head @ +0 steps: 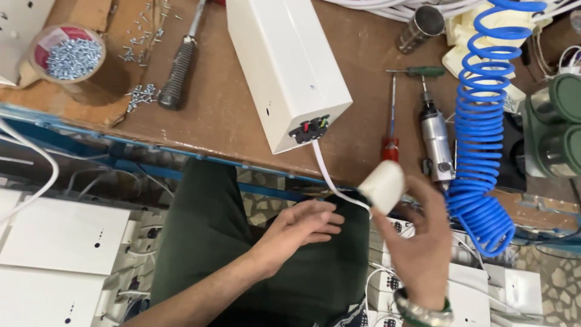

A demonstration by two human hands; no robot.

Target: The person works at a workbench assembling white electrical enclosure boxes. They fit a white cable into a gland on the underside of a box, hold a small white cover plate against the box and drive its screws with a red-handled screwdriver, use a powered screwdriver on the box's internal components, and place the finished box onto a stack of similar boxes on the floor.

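From the head view, the right hand (423, 242) is up near the counter's (230, 115) near edge, fingers closed around a small white plug-like block (382, 185) at the end of a white cable (327, 175). That cable runs up and left to the near end of a long white box (284, 66), which lies on the brown counter with its terminal face turned toward the person. The left hand (302, 227) rests flat on the dark green lap (212, 242), fingers loosely together, holding nothing, just left of the cable. Right of the box lie a red-handled screwdriver (391, 115), a metal air tool (437, 142) and a blue coiled hose (484, 121), all close together. Far left, a round tub of screws (71, 57) sits on cardboard, loose screws (140, 94) scattered beside a black-handled tool (178, 69). Below the counter's edge, at the left, white boxes (60, 236) are stacked flat, and more white units (514, 284) lie at the lower right.
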